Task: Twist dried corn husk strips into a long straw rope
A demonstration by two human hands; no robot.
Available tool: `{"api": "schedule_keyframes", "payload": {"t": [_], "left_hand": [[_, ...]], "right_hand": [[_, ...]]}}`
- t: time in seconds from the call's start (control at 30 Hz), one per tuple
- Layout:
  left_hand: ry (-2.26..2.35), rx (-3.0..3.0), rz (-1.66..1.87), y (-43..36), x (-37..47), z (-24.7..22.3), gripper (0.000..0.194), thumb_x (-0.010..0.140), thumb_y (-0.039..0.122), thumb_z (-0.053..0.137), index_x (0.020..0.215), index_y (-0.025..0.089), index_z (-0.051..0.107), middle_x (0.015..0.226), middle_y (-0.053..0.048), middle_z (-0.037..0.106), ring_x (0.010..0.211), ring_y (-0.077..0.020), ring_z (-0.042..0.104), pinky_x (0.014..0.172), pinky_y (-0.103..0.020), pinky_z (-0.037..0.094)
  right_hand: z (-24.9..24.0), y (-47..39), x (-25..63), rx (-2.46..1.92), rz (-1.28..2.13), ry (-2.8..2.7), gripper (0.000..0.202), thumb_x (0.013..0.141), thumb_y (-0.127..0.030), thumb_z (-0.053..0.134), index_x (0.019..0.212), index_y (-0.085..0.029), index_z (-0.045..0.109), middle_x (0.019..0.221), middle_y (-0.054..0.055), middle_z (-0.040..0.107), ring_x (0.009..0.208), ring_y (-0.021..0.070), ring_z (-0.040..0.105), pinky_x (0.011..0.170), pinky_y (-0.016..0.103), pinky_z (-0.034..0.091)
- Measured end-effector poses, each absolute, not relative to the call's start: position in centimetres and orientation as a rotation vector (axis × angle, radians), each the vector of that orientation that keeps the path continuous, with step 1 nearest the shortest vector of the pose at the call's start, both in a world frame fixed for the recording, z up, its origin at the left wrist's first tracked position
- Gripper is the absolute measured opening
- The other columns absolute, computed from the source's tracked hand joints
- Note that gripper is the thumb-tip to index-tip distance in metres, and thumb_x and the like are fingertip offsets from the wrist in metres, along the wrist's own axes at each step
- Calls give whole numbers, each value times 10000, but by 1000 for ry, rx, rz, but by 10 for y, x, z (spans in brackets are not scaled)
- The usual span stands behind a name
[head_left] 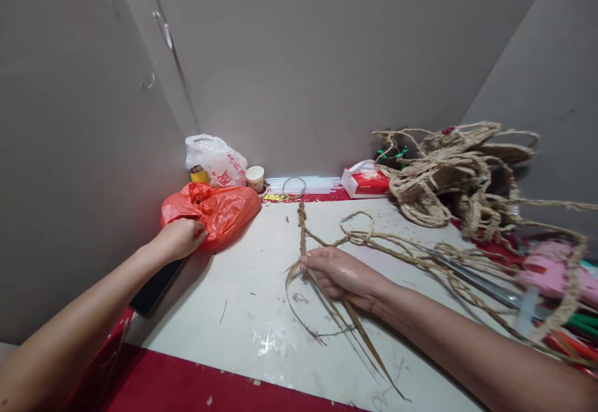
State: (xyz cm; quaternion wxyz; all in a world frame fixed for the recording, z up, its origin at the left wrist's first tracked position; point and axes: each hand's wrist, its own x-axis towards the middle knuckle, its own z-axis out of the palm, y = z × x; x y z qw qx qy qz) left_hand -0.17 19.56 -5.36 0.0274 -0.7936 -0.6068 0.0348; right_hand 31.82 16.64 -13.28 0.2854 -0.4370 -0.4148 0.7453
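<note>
My right hand (pixel 329 270) is closed in a pinch on the lower end of a braided straw cord (pixel 302 228), which stretches away from me on the white board. Loose flat straw strands (pixel 369 340) trail from under that hand towards the near right. My left hand (pixel 185 236) is at the near side of a red plastic bag (pixel 231 209), its fingers curled against the crumpled plastic and partly hidden. Beneath the left wrist lies a dark phone-like object (pixel 156 288).
Large coils of braided straw rope (pixel 448 172) fill the back right. Near them are a red and white tissue box (pixel 369 181) and a pink glue gun (pixel 551 268). A paper cup (pixel 255 177), white plastic bag (pixel 217 159) and clear sticks (pixel 322 184) line the back wall.
</note>
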Motion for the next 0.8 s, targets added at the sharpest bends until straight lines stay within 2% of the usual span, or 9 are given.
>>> {"api": "schedule_keyframes", "payload": {"t": [0.13,0.23,0.37,0.47,0.57,0.67,0.8], "left_hand": [[-2063,-2076,30,191,-4,-32,378,864,472,357,810,177,586,740,-91,641,628,-210,572,553,-288,351],[-2026,-1860,-70,193,-1,-16,400,860,496,368,923,161,578,867,-127,652,696,-243,597,586,-309,381],[-1808,-2086,-256,213,17,-13,307,864,407,393,941,165,565,948,-112,641,784,-225,590,664,-311,413],[-1727,-2393,-238,245,25,-22,290,865,360,389,958,164,582,976,-99,641,821,-201,574,721,-299,418],[-1816,-2475,-58,273,16,-29,303,852,359,411,757,158,616,754,-70,640,668,-172,552,653,-279,410],[-1976,-2459,128,282,-6,-33,321,804,319,472,539,164,567,558,-36,577,511,-135,496,550,-252,381],[-2153,-2345,195,271,-37,-41,226,697,286,576,502,173,573,462,-4,535,439,-123,466,502,-237,370]], "right_hand": [[-134,167,318,-1170,2003,-1116,211,774,-312,597,697,-129,527,423,-118,240,367,8,115,375,190,30],[-135,167,318,-1174,1999,-1126,210,794,-315,577,701,-133,527,416,-115,240,360,12,124,373,192,37],[-135,167,318,-1174,1992,-1131,224,786,-331,590,698,-137,522,419,-113,249,362,13,134,372,192,44],[-133,166,319,-1175,1988,-1133,239,755,-339,629,689,-137,519,422,-116,244,366,10,131,373,191,47],[-132,165,319,-1189,1988,-1131,241,743,-340,642,693,-137,523,418,-118,239,364,9,123,372,191,44],[-134,166,319,-1190,1994,-1130,251,740,-349,648,692,-140,518,413,-120,236,361,9,120,370,189,46],[-137,167,320,-1191,1979,-1131,245,760,-346,631,693,-141,514,410,-118,250,354,8,122,365,191,49]]}}
